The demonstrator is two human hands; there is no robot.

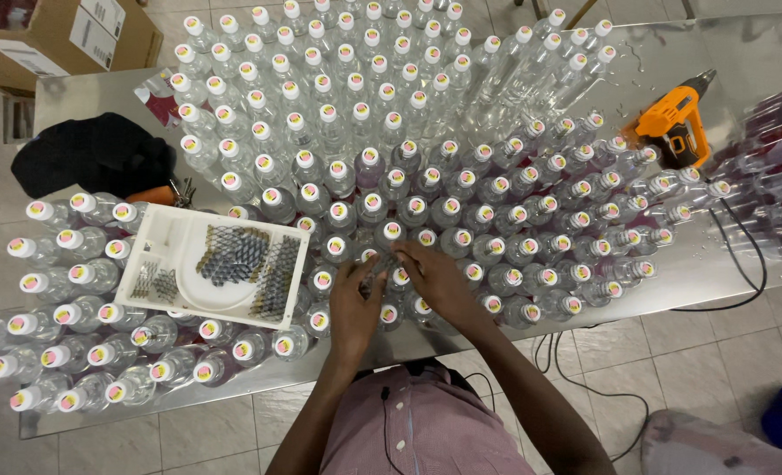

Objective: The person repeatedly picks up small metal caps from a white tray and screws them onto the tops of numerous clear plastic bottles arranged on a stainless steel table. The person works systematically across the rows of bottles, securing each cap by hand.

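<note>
Bottle: clear plastic bottle (382,268), white cap, standing among many like it near the desk's (101,92) front edge.
Left hand (353,303): grip closed about the bottle neck.
Right hand (439,280): fingers pinching at the cap.
Technique: steady the neck; keep neighbouring bottles upright.

Clear plastic bottles with white caps (356,149) stand cap to cap over most of the shiny metal worktop (765,53), leaving no lane between them from the near edge to the far edge. A white plastic tray of small dark parts (158,236) rests atop the bottles by the near left corner. Open metal shows only at the far right corner, behind an orange cordless drill (672,123), and around a black cloth (92,154) at the left edge.
</note>
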